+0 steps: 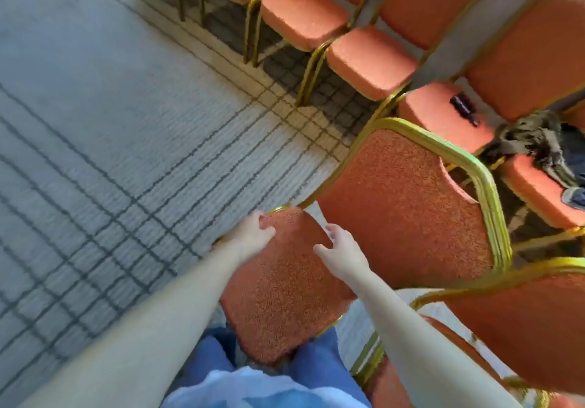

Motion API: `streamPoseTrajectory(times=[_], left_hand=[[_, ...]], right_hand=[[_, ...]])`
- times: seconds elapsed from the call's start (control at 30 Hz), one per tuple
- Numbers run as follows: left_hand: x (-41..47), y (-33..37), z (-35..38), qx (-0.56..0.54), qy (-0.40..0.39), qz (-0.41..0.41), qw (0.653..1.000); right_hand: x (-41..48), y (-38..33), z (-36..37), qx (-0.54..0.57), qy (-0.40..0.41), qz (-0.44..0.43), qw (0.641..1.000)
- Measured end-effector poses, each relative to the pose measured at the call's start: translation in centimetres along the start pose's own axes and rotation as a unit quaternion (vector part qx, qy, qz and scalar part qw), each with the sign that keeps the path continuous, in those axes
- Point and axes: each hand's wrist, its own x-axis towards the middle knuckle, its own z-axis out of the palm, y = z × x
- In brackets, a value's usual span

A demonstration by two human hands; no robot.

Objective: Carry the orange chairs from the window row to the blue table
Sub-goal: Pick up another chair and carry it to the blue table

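An orange chair (402, 211) with a gold metal frame stands right in front of me, its seat toward my legs and its backrest to the right. My left hand (253, 233) grips the far left corner of the seat. My right hand (340, 246) hovers over the seat near the backrest, fingers loosely spread, holding nothing. A row of matching orange chairs (367, 59) runs along the top of the view. The blue table is not in view.
Another orange chair (522, 322) stands close at my right, its gold frame near my right forearm. A dark bottle (463, 108) and a bundle of clothing (538, 144) lie on row seats at right. Grey carpet (110, 122) with dark grid lines spreads to the left.
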Motion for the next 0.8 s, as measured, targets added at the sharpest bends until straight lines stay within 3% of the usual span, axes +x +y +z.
streamPoseTrajectory(times=[0.13,0.33,0.53,0.8], left_hand=[[0.0,-2.1,1.7,-0.071,0.078,-0.119,0.987],[0.2,-5.7,6.4,-0.194,0.154,-0.227,0.942],[1.3,-12.1,11.5,-0.228,0.175,-0.317,0.904],[4.2,-19.5,17.0,-0.268,0.210,-0.387,0.857]], right_hand=[[5.2,1.0,-0.7,-0.053,-0.083,-0.060,0.993],[11.6,3.2,0.9,-0.066,-0.151,-0.077,0.983],[18.1,7.0,5.1,-0.047,-0.186,-0.044,0.981],[24.7,10.8,10.9,-0.020,-0.167,0.009,0.986]])
